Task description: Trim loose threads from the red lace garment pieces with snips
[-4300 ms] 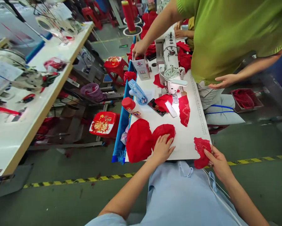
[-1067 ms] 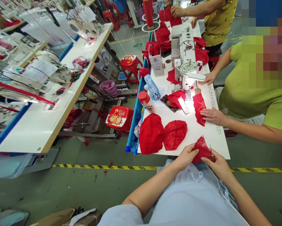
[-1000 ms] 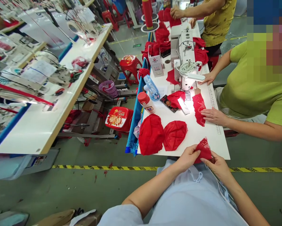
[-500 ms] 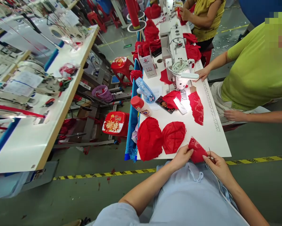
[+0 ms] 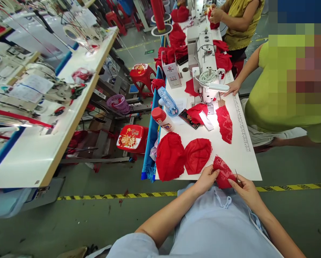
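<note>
A small red lace fabric piece [image 5: 222,171] is stretched between my hands just off the table's front edge. My left hand [image 5: 205,180] pinches its left side between thumb and fingers. On its right side is my right hand [image 5: 246,190], with the thumb pressed on the fabric. Tucked in the same hand is a brown-handled tool that looks like an awl [image 5: 239,182], its thin metal spike pointing up. Left of the lace lie two red fabric cups [image 5: 198,156] [image 5: 170,156], side by side. Another red lace piece [image 5: 225,123] lies farther back, near the sewing machine.
A white sewing machine [image 5: 206,53] stands on the white table [image 5: 243,166]. A red-capped bottle [image 5: 162,119], a blue clear case [image 5: 168,102] and a dark card [image 5: 188,119] sit at left. A co-worker in green [image 5: 267,93] sits at the right, one hand on the table edge.
The lace piece has tilted a little, and my right hand has shifted slightly left and down. The co-worker in green has leaned forward. The view has moved slightly.
</note>
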`<state>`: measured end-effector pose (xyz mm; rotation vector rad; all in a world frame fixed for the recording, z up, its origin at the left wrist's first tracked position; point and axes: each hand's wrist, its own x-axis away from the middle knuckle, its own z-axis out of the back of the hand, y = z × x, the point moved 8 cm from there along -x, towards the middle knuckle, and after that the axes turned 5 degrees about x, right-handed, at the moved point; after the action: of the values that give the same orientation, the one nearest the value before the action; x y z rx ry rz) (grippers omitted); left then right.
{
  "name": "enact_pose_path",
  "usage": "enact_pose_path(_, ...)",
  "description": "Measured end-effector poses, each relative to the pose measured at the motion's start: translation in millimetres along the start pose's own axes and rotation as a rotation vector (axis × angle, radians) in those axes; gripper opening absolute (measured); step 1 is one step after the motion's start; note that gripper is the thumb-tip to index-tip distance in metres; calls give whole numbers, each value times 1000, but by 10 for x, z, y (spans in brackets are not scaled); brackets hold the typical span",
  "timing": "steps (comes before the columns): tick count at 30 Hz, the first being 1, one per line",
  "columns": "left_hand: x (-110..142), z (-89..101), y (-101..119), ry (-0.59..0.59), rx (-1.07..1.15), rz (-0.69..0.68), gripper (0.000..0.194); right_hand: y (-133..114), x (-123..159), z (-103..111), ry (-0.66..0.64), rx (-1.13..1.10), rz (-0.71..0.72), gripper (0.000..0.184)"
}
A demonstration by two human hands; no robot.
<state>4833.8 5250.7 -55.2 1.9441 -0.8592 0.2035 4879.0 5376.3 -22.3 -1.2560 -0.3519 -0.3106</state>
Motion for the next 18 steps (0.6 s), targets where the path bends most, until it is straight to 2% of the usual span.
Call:
enact_pose_path(7,24,-55,67,-9,47,-80,38,12,-13,12,-9,14,21,39)
enact_pose_path(18,5,-33,6,26,16,-52,44,87,-27,15,-45,92,60,39)
